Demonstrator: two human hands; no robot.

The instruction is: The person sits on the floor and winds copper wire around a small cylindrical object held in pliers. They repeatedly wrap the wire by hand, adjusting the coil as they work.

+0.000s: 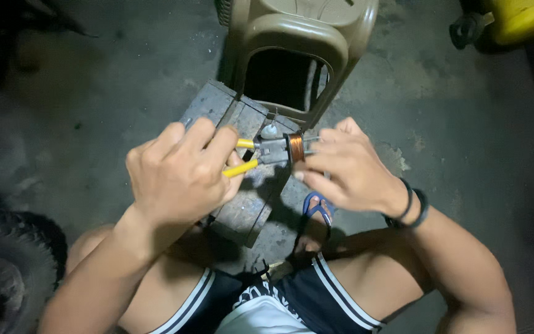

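Both hands work over a wood block on concrete floor; left hand grips pliers; right hand holds copper coil.

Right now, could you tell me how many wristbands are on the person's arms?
2, both dark bands side by side on the right wrist, behind the right hand. The left wrist shows none, though its underside is hidden.

- The left hand grips the yellow handles of a pair of pliers.
- The pliers' jaws meet a copper wire coil, which the right hand pinches.
- Both hands hover above a grey wooden block on the concrete floor.
- A tan plastic chair stands just behind the block.
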